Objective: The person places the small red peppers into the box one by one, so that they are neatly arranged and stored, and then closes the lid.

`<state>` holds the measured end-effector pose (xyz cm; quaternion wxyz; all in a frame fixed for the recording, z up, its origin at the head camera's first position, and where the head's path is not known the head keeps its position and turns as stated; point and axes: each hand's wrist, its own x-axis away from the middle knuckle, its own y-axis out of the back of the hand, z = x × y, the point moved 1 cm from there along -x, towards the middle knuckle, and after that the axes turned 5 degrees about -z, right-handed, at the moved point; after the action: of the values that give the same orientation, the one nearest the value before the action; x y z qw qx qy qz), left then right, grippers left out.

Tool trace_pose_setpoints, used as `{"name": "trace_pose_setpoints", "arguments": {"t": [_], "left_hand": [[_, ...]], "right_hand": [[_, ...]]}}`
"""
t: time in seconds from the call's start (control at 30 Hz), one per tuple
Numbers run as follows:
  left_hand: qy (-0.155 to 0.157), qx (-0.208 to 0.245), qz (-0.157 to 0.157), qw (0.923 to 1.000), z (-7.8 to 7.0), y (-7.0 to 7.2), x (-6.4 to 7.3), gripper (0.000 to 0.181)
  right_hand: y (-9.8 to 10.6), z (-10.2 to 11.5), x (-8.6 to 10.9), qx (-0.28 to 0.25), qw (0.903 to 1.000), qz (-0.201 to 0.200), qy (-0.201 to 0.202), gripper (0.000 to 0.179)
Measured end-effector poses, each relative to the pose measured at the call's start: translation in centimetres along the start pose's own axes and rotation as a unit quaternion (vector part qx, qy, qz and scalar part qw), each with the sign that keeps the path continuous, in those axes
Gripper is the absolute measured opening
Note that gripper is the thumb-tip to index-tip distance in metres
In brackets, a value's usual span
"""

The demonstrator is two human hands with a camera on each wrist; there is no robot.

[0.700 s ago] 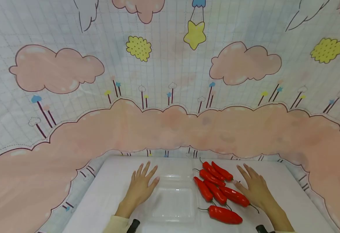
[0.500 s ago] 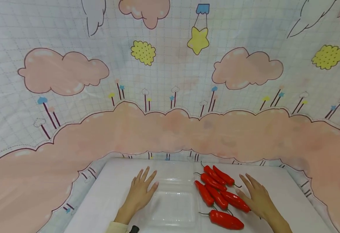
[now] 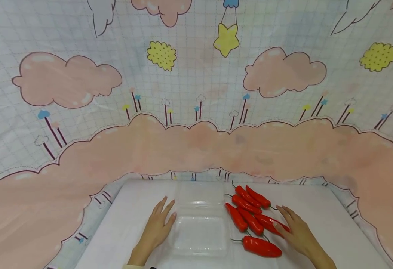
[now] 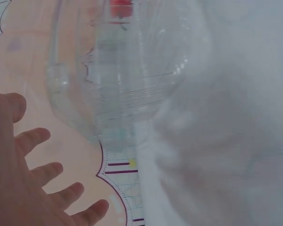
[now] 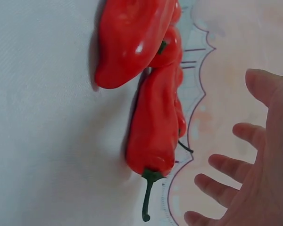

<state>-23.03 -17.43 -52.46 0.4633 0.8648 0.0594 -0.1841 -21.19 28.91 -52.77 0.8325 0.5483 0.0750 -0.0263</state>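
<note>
Several red chili peppers [image 3: 250, 220] with green stems lie in a loose group on the white table, right of a transparent plastic clamshell box [image 3: 199, 254]. The box lies unfolded with its lid [image 3: 199, 194] toward the back. Left of the box, my left hand [image 3: 156, 228] has its fingers spread and holds nothing. My right hand [image 3: 298, 233] is spread at the right side of the peppers, its thumb overlapping one of them in the head view. In the right wrist view, a long chili pepper [image 5: 155, 117] lies beside those fingers, with a gap between.
The white tabletop [image 3: 327, 209] extends right of the peppers and left of the box. Behind it hangs a cloth backdrop [image 3: 196, 149] printed with clouds and stars.
Both hands have drawn a little toward the near side of the table. The right thumb now overlaps a pepper in the head view. Peppers and box stay in place.
</note>
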Motion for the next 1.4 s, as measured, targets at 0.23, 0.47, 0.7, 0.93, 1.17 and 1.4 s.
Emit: {"name": "trace_pose_setpoints", "arguments": {"t": [0.23, 0.47, 0.7, 0.93, 1.17, 1.4], "left_hand": [[0.008, 0.021, 0.0, 0.9997, 0.7, -0.2, 0.9, 0.049], [0.023, 0.045, 0.012, 0.9986, 0.9, -0.3, 1.4, 0.049], [0.027, 0.076, 0.014, 0.9966, 1.3, -0.7, 1.9, 0.047], [0.016, 0.099, 0.017, 0.9948, 1.7, -1.3, 2.4, 0.045], [0.015, 0.117, 0.022, 0.9927, 1.9, -1.3, 2.3, 0.042], [0.025, 0.139, 0.043, 0.989, 2.1, -1.4, 2.2, 0.044]], "right_hand": [[-0.2, -0.3, -0.2, -0.029, 0.9986, 0.038, -0.024, 0.08], [-0.8, -0.7, -0.4, -0.039, 0.9959, 0.06, -0.055, 0.083], [-1.5, -1.2, -0.7, -0.041, 0.9929, 0.076, -0.082, 0.087], [-1.7, -1.4, -0.8, -0.05, 0.992, 0.075, -0.088, 0.084], [-1.7, -1.5, -0.8, -0.059, 0.9918, 0.072, -0.087, 0.077], [-2.0, -1.6, -0.9, -0.053, 0.9896, 0.083, -0.104, 0.079]]}}
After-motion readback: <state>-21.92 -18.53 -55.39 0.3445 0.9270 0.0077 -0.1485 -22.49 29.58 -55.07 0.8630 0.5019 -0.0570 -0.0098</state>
